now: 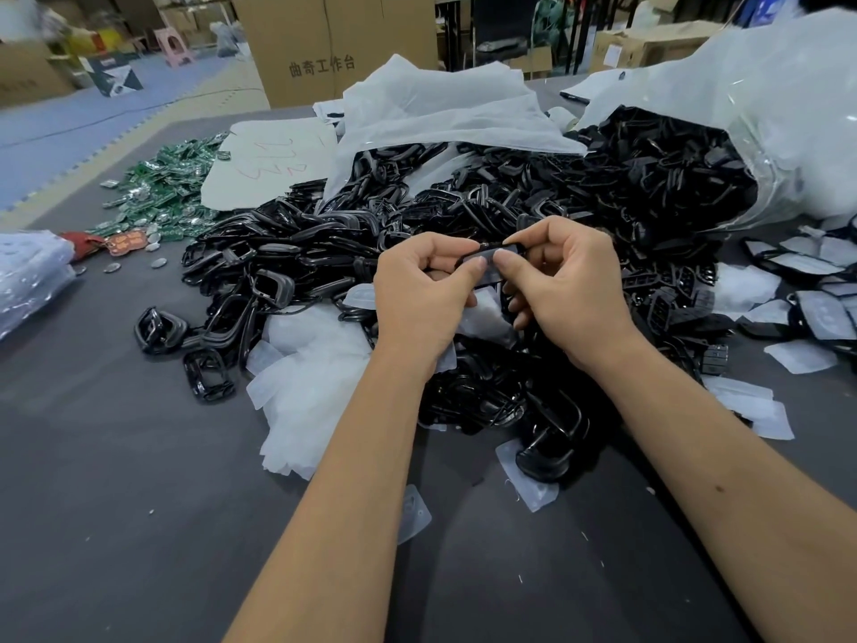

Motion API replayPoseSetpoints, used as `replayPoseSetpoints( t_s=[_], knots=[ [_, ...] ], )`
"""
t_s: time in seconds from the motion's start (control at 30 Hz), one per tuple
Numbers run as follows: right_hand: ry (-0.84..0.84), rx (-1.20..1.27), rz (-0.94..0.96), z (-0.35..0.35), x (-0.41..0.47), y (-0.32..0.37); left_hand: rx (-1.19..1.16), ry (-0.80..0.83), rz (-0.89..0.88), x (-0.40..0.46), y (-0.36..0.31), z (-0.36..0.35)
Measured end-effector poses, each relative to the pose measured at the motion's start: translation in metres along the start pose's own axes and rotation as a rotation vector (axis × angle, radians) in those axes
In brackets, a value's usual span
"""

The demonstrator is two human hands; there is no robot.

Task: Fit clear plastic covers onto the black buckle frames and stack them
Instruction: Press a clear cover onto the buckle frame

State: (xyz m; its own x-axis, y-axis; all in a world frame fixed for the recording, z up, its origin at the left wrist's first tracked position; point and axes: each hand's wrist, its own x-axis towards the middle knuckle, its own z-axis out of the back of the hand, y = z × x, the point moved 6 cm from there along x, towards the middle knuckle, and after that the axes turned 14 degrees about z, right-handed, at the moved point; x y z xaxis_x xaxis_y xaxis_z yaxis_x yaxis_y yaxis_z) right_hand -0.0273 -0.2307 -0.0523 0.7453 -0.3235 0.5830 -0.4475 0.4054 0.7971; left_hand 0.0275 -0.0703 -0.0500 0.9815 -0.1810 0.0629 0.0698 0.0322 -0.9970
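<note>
Between my two hands, held up over the heap of black buckle frames (297,252), is the one frame (492,247) I am working on. My left hand (424,290) has it from the left, thumb and forefinger curled and pinching that end; my right hand (563,283) has it from the right, thumb tip pressed on the near face, the other fingers wrapped behind. Both hands are closed on the piece — neither has a finger free.

The frame's long axis runs left to right, from one grip to the other, roughly level, with its broad face turned up and toward me. Against that face lies the clear cover (487,271), and the two thumbs meet on it near the middle. I cannot tell whether its edges are already caught under the frame's rim; the plastic is too pale and my thumbs hide the seam.

I judge the coming move to be a press along that axis — thumbs working outward from the centre toward each end, fingers behind giving the counter-force. The hands are equally near, so neither leads.

Finished pieces (816,290) lie well off to my right on the grey table (139,503), so my right hand is the nearer one for stacking. Loose covers (315,364) lie just below my left wrist.
</note>
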Motion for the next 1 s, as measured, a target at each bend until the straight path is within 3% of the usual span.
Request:
replayPoseSetpoints(
  t_s=[0.2,0.4,0.57,0.73,1.0],
  knots=[
    [0.016,-0.042,0.006,-0.001,-0.002,0.005,-0.017,-0.017,0.033,0.001,-0.001,0.002],
    [0.128,-0.335,0.439,-0.005,-0.003,0.041,-0.206,0.004,0.19,0.004,-0.001,0.009],
    [0.175,-0.389,0.55,-0.01,-0.005,0.045,-0.36,0.157,0.384,0.003,0.001,0.009],
    [0.094,-0.144,0.242,-0.001,0.002,0.028,-0.365,0.17,0.324,0.0,-0.003,0.003],
    [0.177,0.462,-0.159,-0.009,0.001,0.01,-0.352,0.22,0.247,-0.003,-0.007,0.002]
  ],
)
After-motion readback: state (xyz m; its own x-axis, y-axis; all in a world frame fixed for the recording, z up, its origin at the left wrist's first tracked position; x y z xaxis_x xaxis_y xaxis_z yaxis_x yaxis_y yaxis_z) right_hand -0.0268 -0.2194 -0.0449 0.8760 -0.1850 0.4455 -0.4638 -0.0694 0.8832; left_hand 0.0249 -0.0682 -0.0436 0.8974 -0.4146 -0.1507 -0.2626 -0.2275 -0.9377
